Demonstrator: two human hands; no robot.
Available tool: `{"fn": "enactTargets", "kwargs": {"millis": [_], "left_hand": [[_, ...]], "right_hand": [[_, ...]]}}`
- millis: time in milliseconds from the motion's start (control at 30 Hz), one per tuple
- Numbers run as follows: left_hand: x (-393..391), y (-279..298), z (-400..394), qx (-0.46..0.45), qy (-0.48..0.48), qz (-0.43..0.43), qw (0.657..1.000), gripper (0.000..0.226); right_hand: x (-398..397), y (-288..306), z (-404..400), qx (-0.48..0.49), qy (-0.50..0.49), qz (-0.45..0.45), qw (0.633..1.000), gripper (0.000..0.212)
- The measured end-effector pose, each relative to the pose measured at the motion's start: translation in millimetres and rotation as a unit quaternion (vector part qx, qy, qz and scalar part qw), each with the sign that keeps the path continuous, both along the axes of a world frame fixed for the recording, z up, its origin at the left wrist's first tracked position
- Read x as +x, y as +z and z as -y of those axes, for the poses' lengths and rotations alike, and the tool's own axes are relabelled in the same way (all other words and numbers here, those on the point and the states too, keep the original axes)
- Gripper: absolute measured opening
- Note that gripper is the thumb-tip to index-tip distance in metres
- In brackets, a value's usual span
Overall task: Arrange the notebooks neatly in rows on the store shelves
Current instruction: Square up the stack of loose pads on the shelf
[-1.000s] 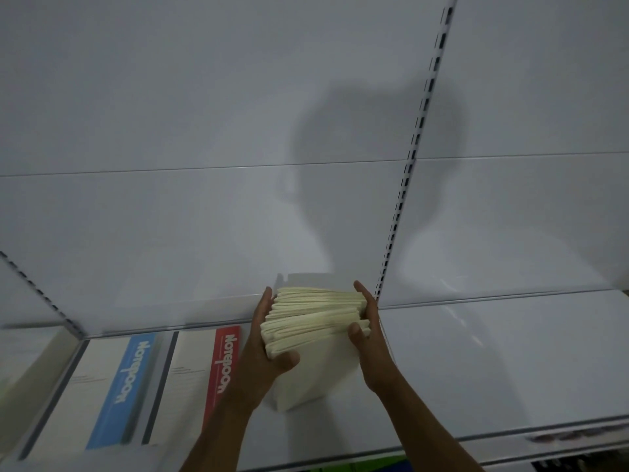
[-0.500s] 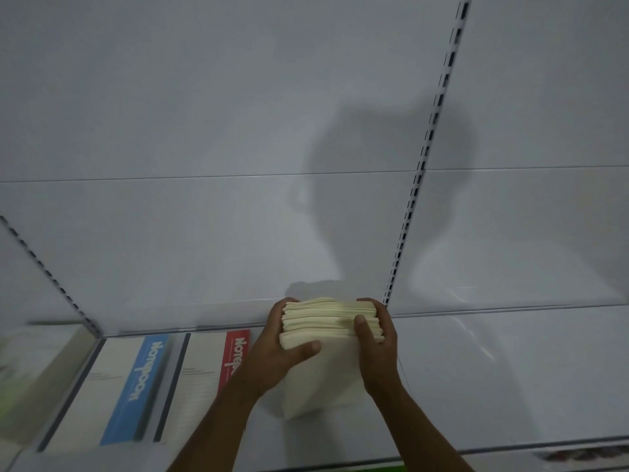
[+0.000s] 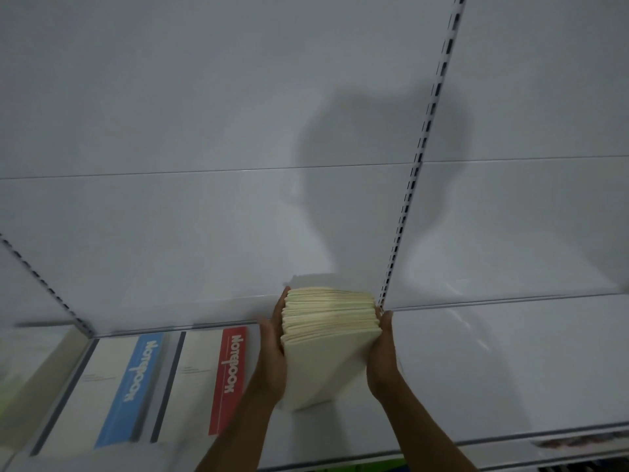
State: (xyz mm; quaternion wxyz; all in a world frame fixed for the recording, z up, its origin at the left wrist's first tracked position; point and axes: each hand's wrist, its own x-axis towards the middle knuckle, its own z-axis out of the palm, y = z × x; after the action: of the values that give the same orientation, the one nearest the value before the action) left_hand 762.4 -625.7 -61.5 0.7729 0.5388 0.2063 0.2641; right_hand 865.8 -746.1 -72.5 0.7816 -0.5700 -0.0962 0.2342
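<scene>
White store shelf (image 3: 493, 369) is seen from above and in front, backed by pale panels and a slotted upright (image 3: 408, 199); a person's shadow is cast on the back panel. A stack of cream notebooks (image 3: 326, 338) is held standing on the shelf near its middle, page edges up, plain cover facing the camera, top edge close to the foot of the slotted upright. The stack is pressed from both sides: left hand (image 3: 272, 356) is laid flat against its left side, right hand (image 3: 383, 356) against its right side. Fingers of both hands are kept fairly straight and clamped on the stack, thumbs mostly hidden behind it. Just left of the left hand, a notebook with a red band (image 3: 204, 379) is laid flat on the shelf, lettering "NOTEBOOK" read upside down. Beside it further left, a notebook with a blue band (image 3: 112, 393) is laid flat too, parallel, a narrow gap seen between the two. At far left a blurred pale object is seen, not identifiable. Shelf right of the stack is bare
</scene>
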Motion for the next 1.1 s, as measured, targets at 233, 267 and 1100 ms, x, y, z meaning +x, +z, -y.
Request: {"fn": "enactTargets", "kwargs": {"millis": [233, 267, 1100], "left_hand": [[6.3, -4.8, -4.8, -0.132, -0.025, -0.003, 0.991, 0.052], [6.7, -6.5, -6.0, -0.146, -0.029, -0.001, 0.989, 0.051], [33.0, -30.5, -24.3, -0.204, -0.023, -0.054, 0.977, 0.068]], "right_hand": [[-2.2, -2.3, -4.4, -0.016, -0.037, -0.015, 0.999, 0.040], [-1.3, -2.2, -3.4, -0.014, -0.031, -0.004, 0.999, 0.045], [2.6, -19.4, -2.1, -0.036, -0.065, 0.013, 0.997, 0.038]]}}
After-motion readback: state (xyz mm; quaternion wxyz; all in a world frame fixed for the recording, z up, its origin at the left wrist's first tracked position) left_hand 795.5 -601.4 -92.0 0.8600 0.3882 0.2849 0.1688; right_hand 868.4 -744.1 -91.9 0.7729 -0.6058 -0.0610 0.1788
